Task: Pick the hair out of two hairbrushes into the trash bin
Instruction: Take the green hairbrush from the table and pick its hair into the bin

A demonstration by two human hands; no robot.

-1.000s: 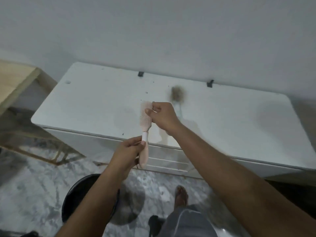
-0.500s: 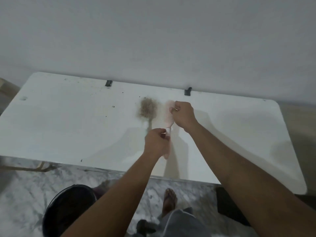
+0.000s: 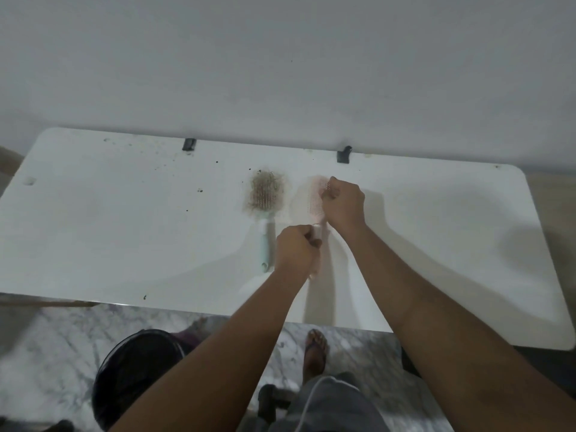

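Two hairbrushes are seen above the white table (image 3: 124,232). The pink hairbrush (image 3: 308,201) is held over the tabletop, its handle gripped in the closed fist of the left hand (image 3: 296,252), while the right hand (image 3: 343,204) is closed at the brush head, its fingertips (image 3: 331,185) pinched together on the bristles; whether hair is caught between them cannot be told. Just to the left, the mint-green hairbrush (image 3: 265,210) lies flat on the table, its head matted with brown hair (image 3: 268,188), its handle pointing toward the person.

Compared with half a second ago, both hands are found in nearly the same grip on the pink brush, and the green brush has not been moved. The black trash bin (image 3: 134,375) is seen on the marble floor (image 3: 46,353) at lower left, beside the left forearm, well apart from both brushes. A sandalled foot (image 3: 316,350) is visible below the table edge.
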